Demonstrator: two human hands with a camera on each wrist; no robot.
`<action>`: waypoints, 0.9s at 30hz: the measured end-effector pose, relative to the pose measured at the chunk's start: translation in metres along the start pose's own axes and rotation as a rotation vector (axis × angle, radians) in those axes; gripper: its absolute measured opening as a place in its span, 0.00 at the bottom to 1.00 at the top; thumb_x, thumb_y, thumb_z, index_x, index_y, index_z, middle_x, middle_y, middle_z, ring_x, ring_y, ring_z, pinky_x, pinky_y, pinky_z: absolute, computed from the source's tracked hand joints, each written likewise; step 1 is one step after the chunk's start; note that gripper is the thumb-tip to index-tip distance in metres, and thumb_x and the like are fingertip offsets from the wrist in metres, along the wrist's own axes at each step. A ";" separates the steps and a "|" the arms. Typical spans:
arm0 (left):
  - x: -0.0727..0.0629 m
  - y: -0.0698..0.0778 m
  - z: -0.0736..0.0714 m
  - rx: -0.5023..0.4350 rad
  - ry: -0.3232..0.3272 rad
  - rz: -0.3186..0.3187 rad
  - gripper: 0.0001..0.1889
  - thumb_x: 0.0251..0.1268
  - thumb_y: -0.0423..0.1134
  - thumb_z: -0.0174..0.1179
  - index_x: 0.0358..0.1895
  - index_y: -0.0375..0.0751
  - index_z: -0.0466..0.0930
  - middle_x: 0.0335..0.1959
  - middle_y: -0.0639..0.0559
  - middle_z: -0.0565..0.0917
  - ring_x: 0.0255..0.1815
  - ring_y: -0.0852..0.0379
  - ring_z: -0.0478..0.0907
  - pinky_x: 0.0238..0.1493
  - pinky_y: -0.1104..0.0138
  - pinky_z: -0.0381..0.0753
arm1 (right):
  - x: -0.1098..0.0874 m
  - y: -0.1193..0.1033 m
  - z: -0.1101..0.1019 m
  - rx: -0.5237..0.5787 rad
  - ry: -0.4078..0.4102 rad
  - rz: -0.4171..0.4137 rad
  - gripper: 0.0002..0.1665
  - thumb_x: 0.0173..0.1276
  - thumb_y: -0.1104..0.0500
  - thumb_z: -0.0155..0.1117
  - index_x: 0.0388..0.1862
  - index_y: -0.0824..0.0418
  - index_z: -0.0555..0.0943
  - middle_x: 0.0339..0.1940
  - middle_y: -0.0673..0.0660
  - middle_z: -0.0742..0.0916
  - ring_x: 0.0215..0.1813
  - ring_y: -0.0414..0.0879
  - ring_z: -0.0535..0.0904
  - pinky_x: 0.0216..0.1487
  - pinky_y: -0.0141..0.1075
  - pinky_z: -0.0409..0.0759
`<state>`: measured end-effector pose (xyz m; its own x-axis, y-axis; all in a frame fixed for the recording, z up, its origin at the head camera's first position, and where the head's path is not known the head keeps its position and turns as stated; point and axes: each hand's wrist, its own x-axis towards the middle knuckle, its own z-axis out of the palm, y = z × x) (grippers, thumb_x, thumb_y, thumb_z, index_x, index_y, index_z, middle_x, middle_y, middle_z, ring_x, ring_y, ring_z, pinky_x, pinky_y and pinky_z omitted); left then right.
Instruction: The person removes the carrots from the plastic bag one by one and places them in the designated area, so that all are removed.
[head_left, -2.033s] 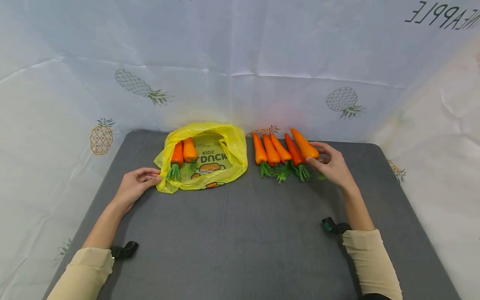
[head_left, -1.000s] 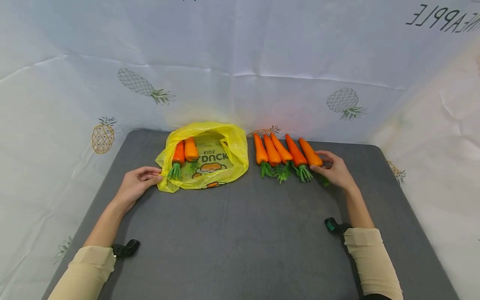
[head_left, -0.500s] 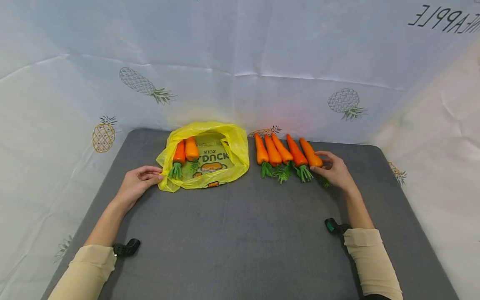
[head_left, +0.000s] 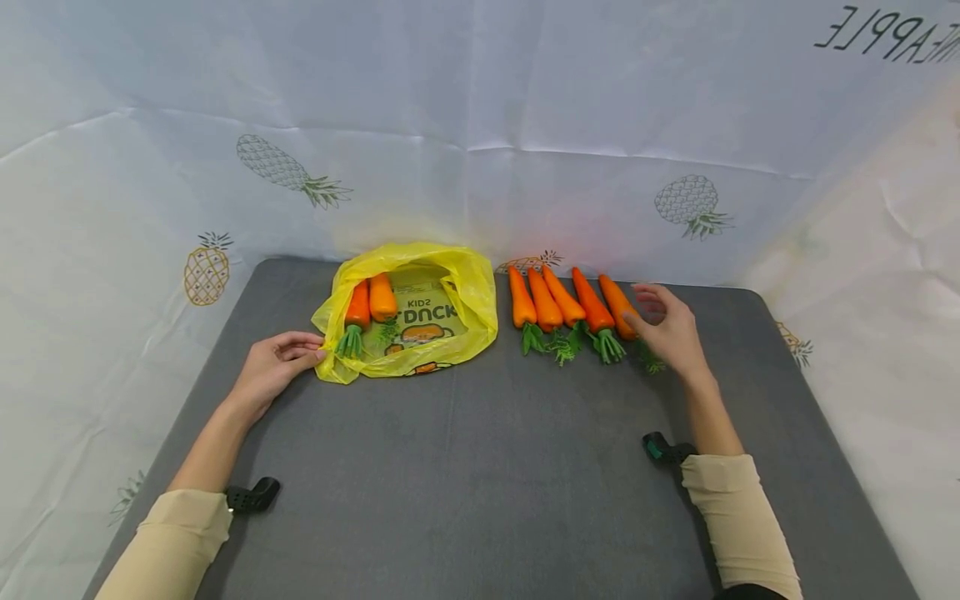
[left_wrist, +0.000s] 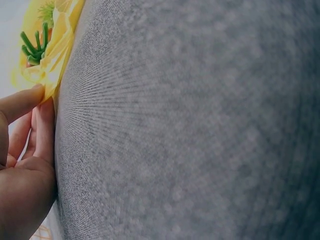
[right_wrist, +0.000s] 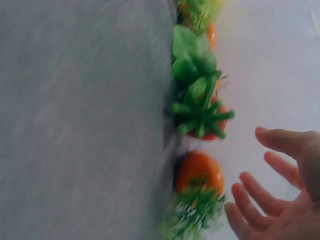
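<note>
My left hand pinches the near left edge of a yellow plastic bag between thumb and fingers; the left wrist view shows this fold of bag close up. Inside the bag's open mouth lie a red-orange carrot and an orange carrot. To the right, several carrots lie side by side with their leaves toward me. Beside the rightmost carrot is my right hand, its fingers spread. In the right wrist view nothing sits between its fingers, and that carrot lies apart from them.
All of it rests on a grey table, the bag and the carrot row near its far edge. A white cloth printed with pineapples hangs behind. Black cameras are strapped to both wrists.
My right hand set the rightmost carrot down at the end of the row, then let go and lifted slightly off it. The left hand keeps its grip on the bag.
</note>
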<state>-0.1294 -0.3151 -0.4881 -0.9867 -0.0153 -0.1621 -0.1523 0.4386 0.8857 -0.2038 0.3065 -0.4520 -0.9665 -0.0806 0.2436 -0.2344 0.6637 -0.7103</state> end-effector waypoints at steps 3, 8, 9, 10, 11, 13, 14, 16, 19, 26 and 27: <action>0.000 0.000 0.000 -0.001 0.001 0.002 0.26 0.78 0.46 0.69 0.68 0.31 0.80 0.39 0.75 0.88 0.43 0.77 0.84 0.47 0.81 0.80 | 0.003 -0.014 0.006 0.023 0.012 -0.029 0.31 0.77 0.60 0.73 0.75 0.66 0.77 0.68 0.75 0.84 0.67 0.72 0.80 0.67 0.67 0.78; 0.000 0.000 0.000 -0.015 0.002 0.009 0.26 0.78 0.45 0.69 0.68 0.30 0.80 0.39 0.75 0.88 0.43 0.77 0.84 0.47 0.80 0.81 | 0.007 -0.036 0.016 0.086 -0.017 -0.047 0.31 0.78 0.57 0.72 0.75 0.65 0.77 0.70 0.73 0.83 0.69 0.72 0.80 0.72 0.68 0.75; 0.000 0.000 0.000 -0.017 0.002 0.010 0.26 0.78 0.45 0.69 0.68 0.30 0.80 0.39 0.75 0.88 0.43 0.77 0.84 0.47 0.80 0.81 | 0.007 -0.039 0.018 0.099 -0.025 -0.049 0.31 0.78 0.57 0.72 0.75 0.65 0.76 0.70 0.73 0.83 0.69 0.72 0.80 0.72 0.68 0.75; 0.000 -0.001 0.000 -0.020 0.001 0.010 0.26 0.78 0.45 0.69 0.68 0.30 0.80 0.39 0.75 0.88 0.42 0.76 0.84 0.47 0.80 0.81 | 0.008 -0.043 0.020 0.106 -0.033 -0.053 0.31 0.78 0.58 0.72 0.75 0.65 0.76 0.70 0.73 0.83 0.69 0.72 0.80 0.72 0.69 0.75; 0.000 -0.001 0.000 -0.022 0.000 0.010 0.26 0.78 0.45 0.69 0.68 0.30 0.80 0.39 0.75 0.88 0.42 0.76 0.84 0.47 0.80 0.81 | 0.009 -0.045 0.022 0.110 -0.040 -0.058 0.31 0.78 0.58 0.72 0.75 0.65 0.76 0.69 0.73 0.83 0.68 0.72 0.80 0.71 0.69 0.76; 0.000 -0.001 0.000 -0.021 -0.001 0.009 0.25 0.78 0.45 0.69 0.68 0.30 0.80 0.39 0.75 0.88 0.42 0.76 0.84 0.47 0.80 0.81 | 0.011 -0.051 0.027 0.116 -0.052 -0.071 0.32 0.78 0.58 0.72 0.75 0.66 0.76 0.68 0.73 0.83 0.68 0.72 0.80 0.70 0.69 0.77; 0.000 -0.001 0.000 -0.018 -0.002 0.008 0.26 0.78 0.45 0.69 0.68 0.31 0.80 0.39 0.75 0.88 0.42 0.76 0.84 0.47 0.80 0.80 | 0.012 -0.053 0.029 0.121 -0.056 -0.077 0.31 0.78 0.58 0.73 0.75 0.66 0.76 0.68 0.73 0.83 0.68 0.72 0.80 0.70 0.69 0.77; 0.000 0.000 0.000 -0.012 -0.003 0.004 0.26 0.78 0.45 0.69 0.68 0.31 0.80 0.40 0.75 0.88 0.43 0.76 0.84 0.47 0.80 0.80 | 0.014 -0.059 0.034 0.127 -0.066 -0.095 0.31 0.77 0.58 0.73 0.75 0.66 0.76 0.68 0.73 0.83 0.68 0.71 0.80 0.70 0.68 0.78; -0.001 0.002 0.000 -0.005 -0.004 0.004 0.26 0.78 0.46 0.69 0.68 0.31 0.80 0.39 0.75 0.88 0.43 0.76 0.84 0.47 0.80 0.80 | 0.018 -0.068 0.042 0.150 -0.077 -0.124 0.30 0.77 0.60 0.73 0.74 0.65 0.77 0.68 0.72 0.84 0.68 0.70 0.80 0.69 0.67 0.78; -0.001 0.003 0.000 -0.014 -0.001 0.011 0.25 0.78 0.45 0.69 0.67 0.31 0.81 0.39 0.75 0.89 0.42 0.76 0.84 0.47 0.80 0.80 | 0.028 -0.091 0.061 0.187 -0.122 -0.191 0.29 0.77 0.60 0.73 0.73 0.63 0.79 0.67 0.69 0.85 0.69 0.69 0.81 0.68 0.66 0.79; -0.001 0.003 0.000 -0.015 0.000 0.011 0.25 0.78 0.45 0.69 0.68 0.31 0.81 0.39 0.76 0.89 0.43 0.76 0.84 0.47 0.80 0.80 | 0.030 -0.095 0.064 0.191 -0.132 -0.195 0.29 0.77 0.59 0.73 0.73 0.62 0.79 0.68 0.68 0.85 0.69 0.69 0.81 0.68 0.65 0.79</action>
<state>-0.1287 -0.3139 -0.4853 -0.9883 -0.0102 -0.1523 -0.1421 0.4253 0.8938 -0.2167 0.1934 -0.4196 -0.9037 -0.2967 0.3087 -0.4201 0.4752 -0.7731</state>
